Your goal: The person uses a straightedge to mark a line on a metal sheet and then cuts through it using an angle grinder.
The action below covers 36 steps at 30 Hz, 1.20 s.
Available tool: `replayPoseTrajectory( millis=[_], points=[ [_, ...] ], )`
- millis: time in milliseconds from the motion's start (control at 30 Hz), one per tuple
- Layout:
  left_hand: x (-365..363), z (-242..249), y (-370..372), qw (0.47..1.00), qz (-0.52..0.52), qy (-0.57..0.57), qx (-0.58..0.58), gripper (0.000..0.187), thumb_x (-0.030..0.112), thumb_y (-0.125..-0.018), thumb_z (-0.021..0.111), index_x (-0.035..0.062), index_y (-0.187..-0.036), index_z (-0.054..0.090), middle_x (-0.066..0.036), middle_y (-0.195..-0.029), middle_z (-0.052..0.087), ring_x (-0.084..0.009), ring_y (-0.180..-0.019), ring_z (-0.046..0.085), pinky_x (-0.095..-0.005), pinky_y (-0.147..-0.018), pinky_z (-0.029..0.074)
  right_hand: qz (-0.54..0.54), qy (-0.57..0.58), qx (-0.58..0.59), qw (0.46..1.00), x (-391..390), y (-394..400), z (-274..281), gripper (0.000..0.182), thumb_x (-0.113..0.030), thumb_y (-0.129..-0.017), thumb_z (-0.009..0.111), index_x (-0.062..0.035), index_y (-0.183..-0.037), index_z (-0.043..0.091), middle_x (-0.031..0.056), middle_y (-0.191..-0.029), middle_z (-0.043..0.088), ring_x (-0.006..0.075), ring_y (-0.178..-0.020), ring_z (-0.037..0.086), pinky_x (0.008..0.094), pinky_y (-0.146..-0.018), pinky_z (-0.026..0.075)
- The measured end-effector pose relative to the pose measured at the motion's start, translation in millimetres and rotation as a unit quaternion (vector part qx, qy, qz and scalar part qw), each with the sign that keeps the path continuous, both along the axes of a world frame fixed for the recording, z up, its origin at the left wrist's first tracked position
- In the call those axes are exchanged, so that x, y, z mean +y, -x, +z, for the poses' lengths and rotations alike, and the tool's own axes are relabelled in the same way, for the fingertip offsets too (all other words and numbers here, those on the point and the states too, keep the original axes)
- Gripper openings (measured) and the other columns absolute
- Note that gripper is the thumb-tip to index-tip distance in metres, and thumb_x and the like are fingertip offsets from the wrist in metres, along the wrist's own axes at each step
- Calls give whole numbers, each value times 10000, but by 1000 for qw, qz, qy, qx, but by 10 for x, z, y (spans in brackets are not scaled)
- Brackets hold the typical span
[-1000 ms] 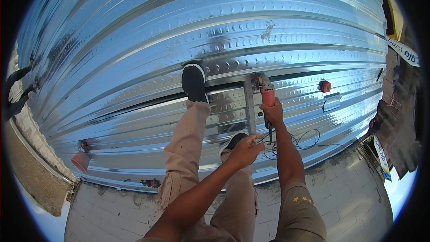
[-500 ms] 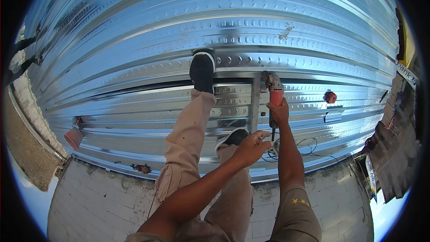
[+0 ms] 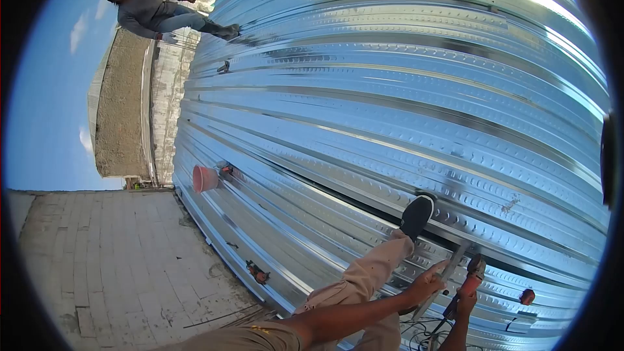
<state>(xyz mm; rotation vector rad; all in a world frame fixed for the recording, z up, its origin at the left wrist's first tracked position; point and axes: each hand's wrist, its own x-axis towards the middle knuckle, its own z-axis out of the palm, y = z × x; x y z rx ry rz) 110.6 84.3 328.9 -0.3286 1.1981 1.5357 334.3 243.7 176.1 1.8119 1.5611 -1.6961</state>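
Observation:
My right hand [image 3: 466, 303] is wrapped around the red body of an angle grinder [image 3: 475, 279], whose disc end points up toward the gap between the metal sheets. Just left of it is my left hand [image 3: 427, 281], index finger stretched out beside a narrow metal strip [image 3: 457, 259] that lies across the ribbed metal decking [image 3: 364, 149]. I see nothing held in that hand. Dark cable [image 3: 421, 330] lies in loops below both hands. My shoe [image 3: 416, 215] rests on the decking near the long dark gap.
Another person [image 3: 153, 13] stands at the far upper left edge. A pink bucket [image 3: 205, 179] and a small tool [image 3: 257, 272] lie on the left part of the decking. To the right sits a red tape-measure-like object [image 3: 527, 296]. A block wall [image 3: 117, 253] borders the lower left.
My view has swung left, bringing the other person into sight. My left hand has moved up from near the grinder's cord to beside the metal strip. The grinder stays in my right hand.

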Motion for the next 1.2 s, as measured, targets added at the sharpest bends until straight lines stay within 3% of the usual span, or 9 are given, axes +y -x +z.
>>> replayPoseTrajectory(
  millis=[200, 367, 467, 533, 567, 633, 733, 933, 1200],
  points=[
    [-423, 117, 610, 925, -70, 173, -330, 725, 210, -922, 662, 140, -1558, 320, 39, -652, 461, -59, -499, 408, -254, -428, 317, -76, 14, 43, 996, 8, 108, 394, 411, -175, -690, 770, -34, -1037, 600, 44, -847, 603, 170, -711, 575, 333, -655, 471],
    [1301, 2361, 3196, 952, 212, -105, 194, 1008, 204, -919, 658, 12, -1582, -77, 6, -662, 506, -59, -481, 418, -240, -466, 345, -77, 2, 28, 997, 164, 142, 634, 392, -154, -694, 796, -43, -1019, 606, 32, -848, 610, 155, -715, 575, 333, -644, 466],
    [1977, 3290, 3863, 767, 104, -263, 576, 577, 170, -920, 652, 58, -1401, 354, 19, -623, 539, -32, -469, 432, -213, -440, 344, -100, 7, 15, 995, 118, 218, 717, 398, -151, -690, 820, -38, -1009, 610, 29, -833, 609, 146, -695, 574, 327, -637, 477],
    [2221, 3567, 3817, 386, -64, -301, 869, 137, 129, -872, 729, 90, -1001, 748, -3, -613, 618, -55, -453, 499, -222, -413, 350, -105, 15, 25, 994, 103, 226, 746, 383, -145, -705, 813, -33, -1010, 609, 38, -836, 614, 149, -689, 585, 328, -629, 489],
    [2191, 3677, 3393, 597, -88, -278, 747, 409, 159, -767, 715, 117, -1173, 745, -122, -683, 692, -212, -561, 644, -344, -598, 557, -112, 28, 25, 993, 74, 268, 787, 374, -136, -713, 806, -30, -1012, 608, 43, -839, 617, 154, -687, 594, 329, -630, 495],
    [2206, 3353, 3077, 544, -148, -291, 773, 542, 198, -799, 717, 85, -1323, 643, -80, -625, 665, -230, -524, 622, -359, -607, 539, -125, 40, 32, 991, 14, 451, 924, 369, -128, -718, 799, -24, -1014, 606, 50, -842, 624, 162, -682, 600, 332, -634, 499],
    [1765, 2491, 2872, 675, -221, -175, 682, 769, 127, -870, 717, 92, -1547, 354, 7, -614, 567, -64, -463, 462, -252, -463, 397, -138, 31, 37, 989, -61, 540, 1108, 352, -117, -729, 787, -10, -1008, 602, 72, -845, 655, 166, -684, 626, 316, -627, 503],
    [312, 750, 1777, 977, -54, 175, 113, 261, 193, -930, 670, 30, -1132, 644, 57, -633, 477, -28, -514, 397, -222, -466, 304, -116, 15, 18, 993, -57, 366, 697, 379, -162, -718, 821, -43, -1023, 631, 39, -850, 654, 134, -723, 611, 295, -651, 487],
    [-294, 6, -39, 812, -553, 155, 107, 516, 362, -866, 688, 29, -1253, 614, -156, -963, 711, -256, -927, 691, -364, -834, 515, -40, 8, -34, 999, 153, 625, 581, 409, -187, -718, 824, -19, -1030, 619, 53, -838, 653, 140, -675, 624, 310, -615, 514]
  ],
)
